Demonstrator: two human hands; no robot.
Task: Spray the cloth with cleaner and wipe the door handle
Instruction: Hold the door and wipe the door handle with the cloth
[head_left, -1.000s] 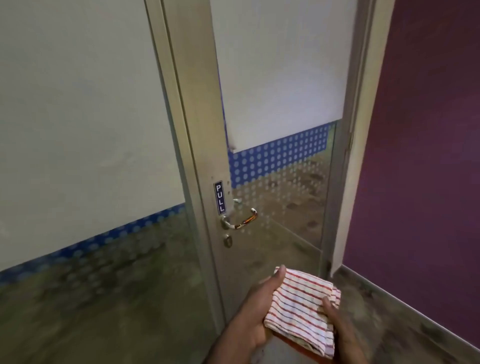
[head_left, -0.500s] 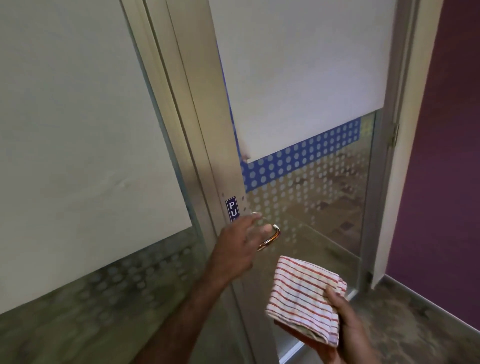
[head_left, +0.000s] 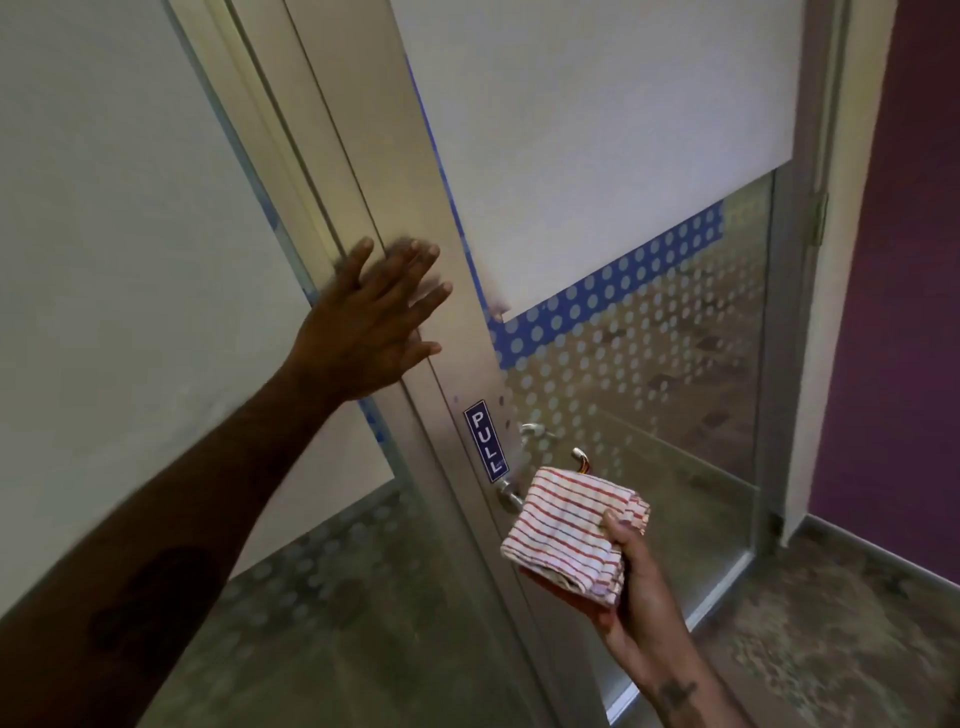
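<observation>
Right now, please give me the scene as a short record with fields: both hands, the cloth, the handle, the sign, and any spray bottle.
left hand: open, fingers spread, flat against the door frame above the sign
right hand: holds the folded cloth
cloth: red-and-white striped cloth, folded, in front of the handle; contact cannot be told
door handle: metal lever, mostly hidden behind the cloth
sign: blue PULL sign on the frame, beside the handle
spray bottle: none in view

Left hand (head_left: 366, 322) flat on door frame (head_left: 400, 171), right hand (head_left: 631, 582) holding striped cloth (head_left: 569, 535) against door handle (head_left: 579, 457)
</observation>
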